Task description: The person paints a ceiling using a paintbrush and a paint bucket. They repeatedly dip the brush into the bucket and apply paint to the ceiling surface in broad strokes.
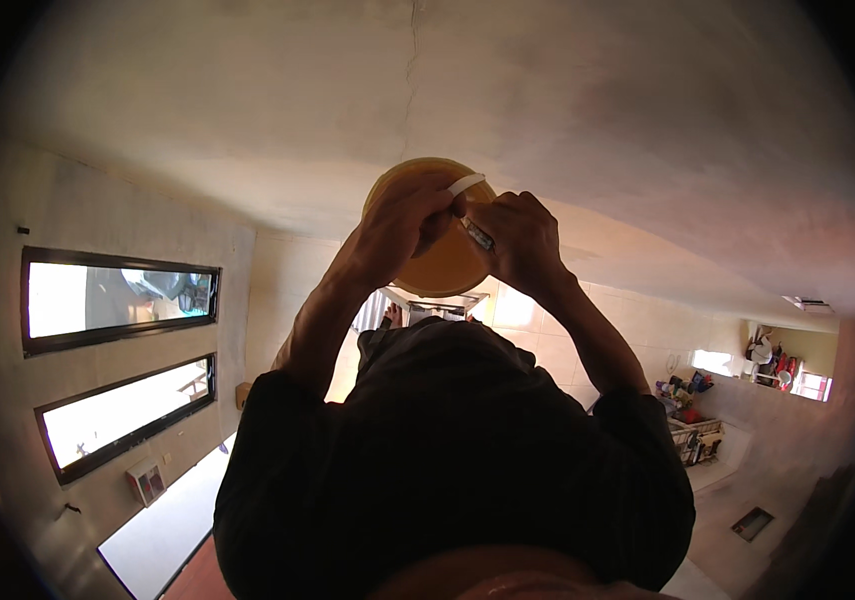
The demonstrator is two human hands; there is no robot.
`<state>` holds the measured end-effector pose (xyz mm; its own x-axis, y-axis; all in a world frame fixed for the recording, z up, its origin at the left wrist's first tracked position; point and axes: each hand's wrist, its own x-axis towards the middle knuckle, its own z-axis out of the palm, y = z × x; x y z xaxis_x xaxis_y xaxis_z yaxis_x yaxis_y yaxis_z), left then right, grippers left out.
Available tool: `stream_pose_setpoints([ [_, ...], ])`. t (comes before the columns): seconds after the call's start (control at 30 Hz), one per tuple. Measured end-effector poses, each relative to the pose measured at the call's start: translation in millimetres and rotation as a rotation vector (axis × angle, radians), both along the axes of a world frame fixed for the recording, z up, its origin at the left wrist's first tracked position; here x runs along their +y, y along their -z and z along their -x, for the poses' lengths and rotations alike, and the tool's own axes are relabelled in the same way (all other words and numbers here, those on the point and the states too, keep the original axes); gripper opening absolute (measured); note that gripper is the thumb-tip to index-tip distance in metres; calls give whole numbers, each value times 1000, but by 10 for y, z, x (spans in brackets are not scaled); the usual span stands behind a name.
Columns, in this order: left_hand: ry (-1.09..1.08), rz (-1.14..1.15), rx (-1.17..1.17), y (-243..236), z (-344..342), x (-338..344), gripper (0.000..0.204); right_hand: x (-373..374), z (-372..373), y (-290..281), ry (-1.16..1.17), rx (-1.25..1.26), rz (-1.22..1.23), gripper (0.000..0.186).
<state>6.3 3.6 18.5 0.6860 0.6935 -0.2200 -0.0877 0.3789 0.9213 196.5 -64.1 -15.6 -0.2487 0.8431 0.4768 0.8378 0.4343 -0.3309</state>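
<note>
Both my hands are raised together in front of a round yellow-brown thing with a pale rim, and they cover much of it. I cannot tell whether it is a basin or a flat disc. My left hand has its fingers curled inward, and a curved white strip sticks out at its fingertips. Beside it, my right hand is closed, with a small, shiny grey piece showing at its fingers. Shadow hides how each piece is held and what kind it is.
A broad, pale plastered surface with a crack spreads beyond my hands. Two dark-framed windows are on the left, near a small box. At the right stands a rack with various items. A white frame shows past my dark shirt.
</note>
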Motion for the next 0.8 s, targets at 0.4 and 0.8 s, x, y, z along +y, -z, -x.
stream_pose_setpoints([
  [0.4,-46,29,-42,36,-66,-11,26,-82,-29,106,95,641,471,22],
  [0.8,-7,97,-99,221,-86,-6,26,-154,-226,80,168,277,16,17],
])
